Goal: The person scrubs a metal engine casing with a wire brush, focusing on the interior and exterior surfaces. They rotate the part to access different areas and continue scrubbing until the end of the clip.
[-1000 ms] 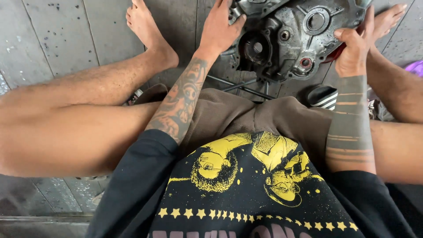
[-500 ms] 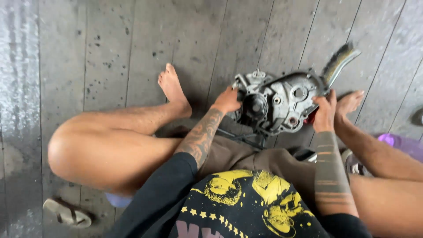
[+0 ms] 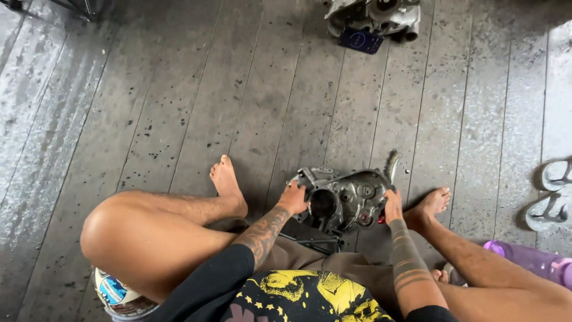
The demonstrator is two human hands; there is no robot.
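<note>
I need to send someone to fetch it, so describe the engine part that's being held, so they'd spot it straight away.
On the grey plank floor, look between the seated person's bare feet. There sits a grey metal engine case, with the left hand and right hand on its sides. Unlike the other engine part at the far edge, it has a big round opening.

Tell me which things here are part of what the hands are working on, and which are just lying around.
In hand:
engine case, gripped by left hand and right hand
black metal stand under it

Lying about:
second engine part
dark phone
sandals
purple bottle
</note>
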